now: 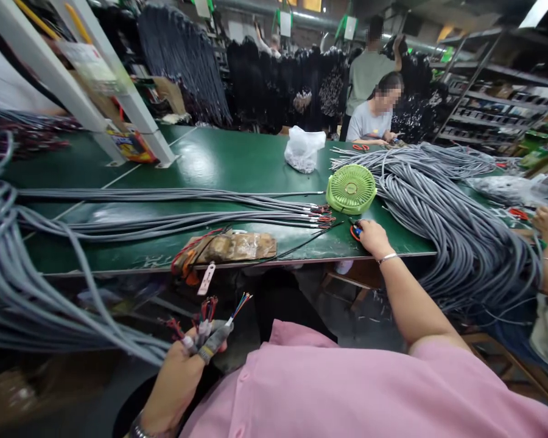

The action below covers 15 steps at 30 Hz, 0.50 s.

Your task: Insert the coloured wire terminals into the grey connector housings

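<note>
Low in front of my lap, my left hand (180,371) is closed around a bundle of grey cables (132,344) whose stripped ends stick out past the fingers. Dark red wires fan from several ends; one thicker grey end (217,340) shows thin blue, red and white wires. At the table's front edge, my right hand (375,238) has its fingers closed on a small hand tool (356,232) with blue and orange-red parts. Its exact kind is partly hidden by the fingers. Rows of grey cables (237,216) with bared red and black ends lie left of this hand.
A green fan (351,190) stands just beyond my right hand. Tape-wrapped block (242,246) with wires and a tag lies at the front edge. A large grey cable heap (438,207) covers the right side. White bag (304,149) sits behind; co-workers (369,118) are across and at right.
</note>
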Each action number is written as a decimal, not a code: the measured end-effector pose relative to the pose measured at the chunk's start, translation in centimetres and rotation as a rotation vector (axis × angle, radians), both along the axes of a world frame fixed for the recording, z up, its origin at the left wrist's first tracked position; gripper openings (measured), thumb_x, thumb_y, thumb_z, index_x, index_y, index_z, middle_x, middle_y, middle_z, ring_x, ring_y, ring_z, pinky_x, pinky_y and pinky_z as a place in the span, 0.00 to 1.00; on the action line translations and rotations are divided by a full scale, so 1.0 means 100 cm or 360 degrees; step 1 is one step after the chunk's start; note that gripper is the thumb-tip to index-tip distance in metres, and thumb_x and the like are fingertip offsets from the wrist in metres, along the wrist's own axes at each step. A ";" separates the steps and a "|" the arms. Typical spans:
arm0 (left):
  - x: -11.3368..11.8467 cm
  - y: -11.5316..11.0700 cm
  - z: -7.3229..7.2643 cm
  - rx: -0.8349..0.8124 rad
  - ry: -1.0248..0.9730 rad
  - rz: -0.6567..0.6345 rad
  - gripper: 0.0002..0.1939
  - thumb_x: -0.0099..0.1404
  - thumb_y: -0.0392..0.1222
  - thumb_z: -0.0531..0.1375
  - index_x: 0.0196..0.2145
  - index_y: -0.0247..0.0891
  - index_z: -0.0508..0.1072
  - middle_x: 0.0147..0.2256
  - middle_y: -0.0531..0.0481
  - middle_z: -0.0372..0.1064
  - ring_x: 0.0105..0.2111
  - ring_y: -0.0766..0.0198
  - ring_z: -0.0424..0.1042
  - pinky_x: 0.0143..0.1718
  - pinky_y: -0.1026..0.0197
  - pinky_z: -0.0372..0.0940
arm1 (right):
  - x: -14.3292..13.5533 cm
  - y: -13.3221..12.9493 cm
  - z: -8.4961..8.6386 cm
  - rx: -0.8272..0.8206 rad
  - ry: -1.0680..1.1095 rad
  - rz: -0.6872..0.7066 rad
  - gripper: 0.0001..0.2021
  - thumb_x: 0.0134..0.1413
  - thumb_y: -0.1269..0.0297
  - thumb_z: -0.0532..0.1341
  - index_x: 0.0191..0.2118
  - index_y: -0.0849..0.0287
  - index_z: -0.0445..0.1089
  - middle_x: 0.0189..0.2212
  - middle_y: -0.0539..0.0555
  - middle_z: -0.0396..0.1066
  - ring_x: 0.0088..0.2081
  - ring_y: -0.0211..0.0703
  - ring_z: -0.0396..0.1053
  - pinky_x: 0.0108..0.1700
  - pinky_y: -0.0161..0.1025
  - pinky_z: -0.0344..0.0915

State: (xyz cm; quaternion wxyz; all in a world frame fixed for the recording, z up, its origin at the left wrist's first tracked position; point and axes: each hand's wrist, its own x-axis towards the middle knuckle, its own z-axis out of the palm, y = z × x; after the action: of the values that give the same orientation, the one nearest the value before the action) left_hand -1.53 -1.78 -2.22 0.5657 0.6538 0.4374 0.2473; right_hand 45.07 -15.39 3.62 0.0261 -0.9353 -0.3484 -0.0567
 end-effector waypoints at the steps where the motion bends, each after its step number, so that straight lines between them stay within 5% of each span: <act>1: 0.000 -0.001 0.001 0.0006 -0.0007 0.0003 0.21 0.48 0.58 0.68 0.29 0.35 0.77 0.27 0.47 0.75 0.29 0.58 0.71 0.27 0.62 0.64 | 0.002 0.001 0.002 -0.0010 0.0012 0.0011 0.15 0.60 0.68 0.51 0.49 0.60 0.69 0.43 0.65 0.72 0.44 0.52 0.70 0.43 0.41 0.61; 6: 0.000 -0.006 0.006 -0.0058 -0.0116 -0.0024 0.18 0.53 0.54 0.67 0.30 0.35 0.76 0.26 0.49 0.73 0.28 0.61 0.69 0.32 0.61 0.65 | 0.008 -0.004 0.016 0.0059 0.0092 0.0058 0.15 0.57 0.66 0.55 0.49 0.66 0.68 0.39 0.68 0.74 0.39 0.52 0.71 0.39 0.42 0.62; 9: 0.000 -0.008 0.013 -0.0010 -0.0135 -0.0004 0.16 0.56 0.52 0.66 0.31 0.35 0.76 0.25 0.49 0.72 0.27 0.63 0.69 0.32 0.62 0.64 | -0.002 -0.014 0.020 0.0647 0.0147 -0.0001 0.15 0.53 0.60 0.60 0.44 0.63 0.70 0.35 0.64 0.74 0.36 0.51 0.71 0.40 0.44 0.63; 12: 0.003 -0.009 0.021 0.0028 -0.0141 0.0010 0.16 0.56 0.52 0.65 0.28 0.34 0.75 0.23 0.49 0.71 0.25 0.65 0.67 0.30 0.63 0.62 | -0.035 -0.013 0.016 0.1666 0.0590 0.0116 0.12 0.48 0.59 0.63 0.39 0.60 0.70 0.33 0.61 0.72 0.32 0.48 0.70 0.38 0.47 0.64; 15: 0.007 -0.007 0.025 -0.0001 -0.0213 0.0001 0.18 0.55 0.53 0.66 0.25 0.33 0.73 0.22 0.50 0.69 0.24 0.67 0.65 0.29 0.64 0.61 | -0.089 -0.004 0.004 0.1922 0.1275 0.0292 0.15 0.46 0.55 0.64 0.39 0.55 0.68 0.35 0.57 0.70 0.26 0.42 0.68 0.30 0.45 0.66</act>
State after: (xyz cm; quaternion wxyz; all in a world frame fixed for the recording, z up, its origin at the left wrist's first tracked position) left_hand -0.82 -2.46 0.30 0.5939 0.6354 0.3988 0.2905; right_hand 36.14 -15.81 4.03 0.6675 -0.6738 -0.2971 0.1099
